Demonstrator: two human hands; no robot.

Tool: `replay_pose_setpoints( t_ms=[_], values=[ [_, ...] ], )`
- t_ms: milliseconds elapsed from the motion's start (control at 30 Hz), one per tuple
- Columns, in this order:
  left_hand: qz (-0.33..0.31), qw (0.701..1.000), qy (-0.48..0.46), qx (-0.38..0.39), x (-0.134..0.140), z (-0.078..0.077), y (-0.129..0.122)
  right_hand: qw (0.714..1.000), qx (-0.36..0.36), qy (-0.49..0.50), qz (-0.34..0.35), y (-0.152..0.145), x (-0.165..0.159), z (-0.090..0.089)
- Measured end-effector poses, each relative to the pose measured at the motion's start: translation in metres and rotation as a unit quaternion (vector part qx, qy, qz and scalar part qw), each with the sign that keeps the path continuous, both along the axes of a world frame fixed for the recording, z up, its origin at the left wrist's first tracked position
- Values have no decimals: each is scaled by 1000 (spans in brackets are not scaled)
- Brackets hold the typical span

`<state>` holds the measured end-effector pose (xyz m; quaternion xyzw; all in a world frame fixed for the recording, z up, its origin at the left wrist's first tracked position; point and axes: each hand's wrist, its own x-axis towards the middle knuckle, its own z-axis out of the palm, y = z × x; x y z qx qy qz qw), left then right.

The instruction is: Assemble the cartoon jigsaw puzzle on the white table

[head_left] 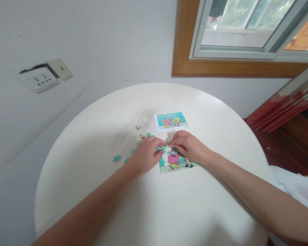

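A partly assembled jigsaw puzzle [173, 160] lies on the round white table [154, 212], showing a pink cartoon starfish on teal, with white gaps at its left. My left hand [146, 153] is at the puzzle's upper left corner, its thumb and index finger closing around a small teal puzzle piece [159, 148]. Over the top edge rests my right hand [186, 145], its fingers curled and pressed together near the left fingertips. Whatever lies under those right fingertips is hidden. Loose puzzle pieces [117, 158] are scattered to the left, some partly behind my left hand.
Behind the puzzle lies a printed reference picture [171, 121] of the same cartoon scene. A single loose piece [138, 127] sits left of it. Beyond the table are a wall with a socket [42, 80], a wood-framed window [236, 67] and a red curtain [282, 109].
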<state>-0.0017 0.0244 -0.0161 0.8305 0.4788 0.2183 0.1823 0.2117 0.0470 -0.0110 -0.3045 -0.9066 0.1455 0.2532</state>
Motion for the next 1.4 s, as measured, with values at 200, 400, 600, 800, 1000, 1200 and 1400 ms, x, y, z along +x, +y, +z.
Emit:
replay_pose_setpoints(
  t_ms=[200, 400, 600, 800, 1000, 1200, 1400],
  values=[
    [4, 1000, -2, 11, 1, -1, 1, 999, -22, 17, -29, 0, -4, -3],
    [5, 1000, 0, 5, 0, -1, 1, 999, -5, -8, -36, 0, -5, -3],
    [1, 1000, 1, 2, 0, -1, 0, 991, 101, -87, -14, -5, -1, 3],
    [2, 1000, 1, 13, 0, -3, 1, 963, 203, -172, 39, -11, -2, 13],
    [3, 1000, -8, 5, 0, -4, 2, 981, 164, -99, 34, -8, 4, 10],
    [-6, 999, -44, -28, -5, -2, 5, 983, 170, -68, 31, -7, 7, 11],
    [10, 995, -88, -49, -12, 4, 10, 972, 196, -118, 59, -16, -4, 14]
  ],
)
